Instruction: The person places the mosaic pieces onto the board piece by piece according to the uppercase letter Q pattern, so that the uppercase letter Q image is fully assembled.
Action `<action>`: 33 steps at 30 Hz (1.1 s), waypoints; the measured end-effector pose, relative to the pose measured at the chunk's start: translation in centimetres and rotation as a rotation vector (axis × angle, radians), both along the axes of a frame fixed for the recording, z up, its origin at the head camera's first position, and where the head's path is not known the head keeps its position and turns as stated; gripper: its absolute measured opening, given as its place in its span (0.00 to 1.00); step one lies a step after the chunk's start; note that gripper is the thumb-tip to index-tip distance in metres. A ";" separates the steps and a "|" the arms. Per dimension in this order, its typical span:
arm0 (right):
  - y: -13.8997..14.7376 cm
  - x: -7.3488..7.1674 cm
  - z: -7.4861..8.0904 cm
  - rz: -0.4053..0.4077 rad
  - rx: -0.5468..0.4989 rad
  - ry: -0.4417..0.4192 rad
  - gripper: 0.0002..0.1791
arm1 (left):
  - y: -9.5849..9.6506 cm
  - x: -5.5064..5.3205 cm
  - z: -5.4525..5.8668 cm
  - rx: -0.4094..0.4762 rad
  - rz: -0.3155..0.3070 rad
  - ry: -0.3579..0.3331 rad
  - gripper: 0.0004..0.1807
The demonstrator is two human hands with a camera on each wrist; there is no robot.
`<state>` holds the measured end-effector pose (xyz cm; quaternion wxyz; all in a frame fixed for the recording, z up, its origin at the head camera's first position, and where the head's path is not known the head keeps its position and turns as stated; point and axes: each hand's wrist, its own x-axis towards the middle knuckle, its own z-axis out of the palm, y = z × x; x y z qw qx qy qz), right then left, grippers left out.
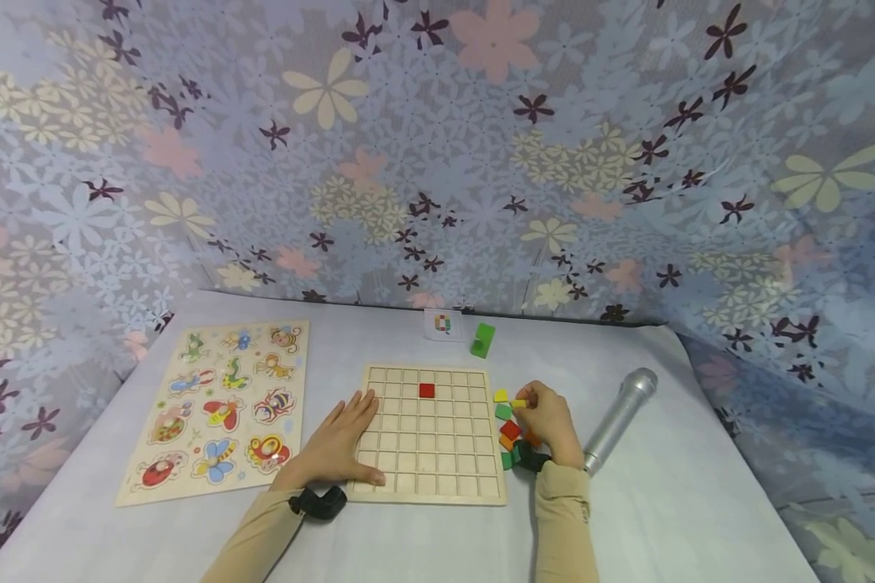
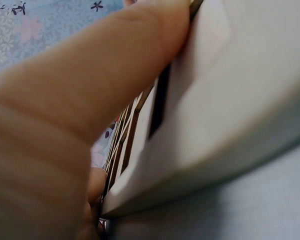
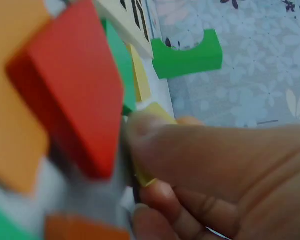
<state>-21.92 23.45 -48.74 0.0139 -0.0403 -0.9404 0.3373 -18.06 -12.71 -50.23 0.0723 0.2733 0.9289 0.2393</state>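
Note:
A wooden grid board lies in the middle of the table with a red square tile in one upper cell. My left hand rests at the board's left side, fingers spread along that edge and thumb across the near left corner. To the right of the board, my right hand pinches a small yellow tile between thumb and fingers. Loose tiles lie beside it: a yellow one, a green one, a red one and several more in orange and green.
Behind the board are a small card with a coloured pattern and a green block with a rounded notch. A silver microphone lies right of my right hand. At left lies an insect picture board. Flowered cloth hangs behind the table.

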 end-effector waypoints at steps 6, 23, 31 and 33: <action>-1.9 -0.7 0.1 -0.030 -0.319 0.017 0.16 | -0.2 -0.1 0.0 -0.013 0.002 0.009 0.68; -10.2 -1.6 -0.8 -0.134 -0.509 0.091 0.06 | -0.2 -0.1 -0.2 -0.005 0.003 0.003 0.69; -11.7 -1.4 -1.2 -0.123 -0.244 0.271 0.06 | -0.1 0.0 -0.1 -0.002 -0.007 0.011 0.69; -11.9 -1.2 -0.9 -0.115 -0.198 0.258 0.07 | 0.0 0.0 -0.1 -0.003 -0.006 0.014 0.69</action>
